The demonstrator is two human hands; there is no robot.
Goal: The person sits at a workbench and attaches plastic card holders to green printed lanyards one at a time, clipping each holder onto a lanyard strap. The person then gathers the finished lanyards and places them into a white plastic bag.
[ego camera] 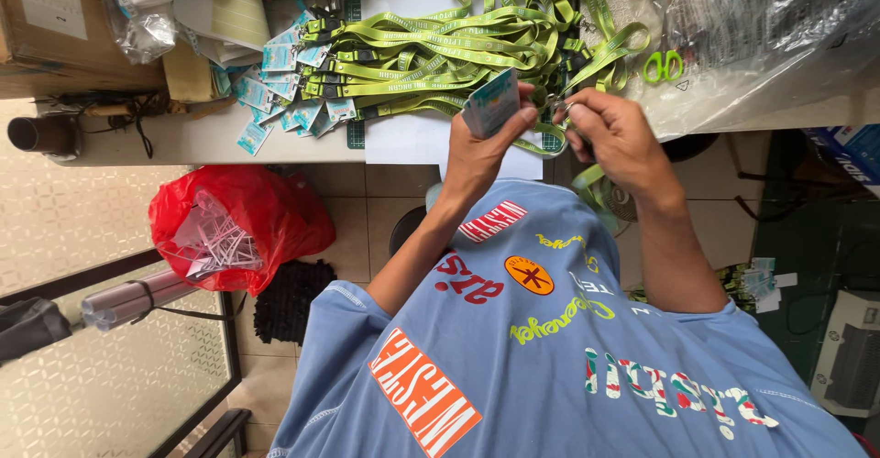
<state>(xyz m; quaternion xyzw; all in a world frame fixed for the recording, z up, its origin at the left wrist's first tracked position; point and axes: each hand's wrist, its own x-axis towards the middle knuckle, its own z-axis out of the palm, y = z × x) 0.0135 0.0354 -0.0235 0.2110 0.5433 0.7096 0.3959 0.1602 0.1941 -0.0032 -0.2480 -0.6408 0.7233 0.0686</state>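
Teal card [492, 100] pinched in left fingers [522, 121], green lanyard clip [555, 102] in right fingers [576, 110]

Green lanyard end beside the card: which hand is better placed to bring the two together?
Right, probably. The right hand already pinches the end of the green lanyard at its fingertips, close to the card. The left hand is fully occupied gripping that card upright.

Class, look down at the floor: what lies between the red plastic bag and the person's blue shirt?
In the head view, a dark bristly mat lies on the tiled floor between the red plastic bag and the blue shirt.
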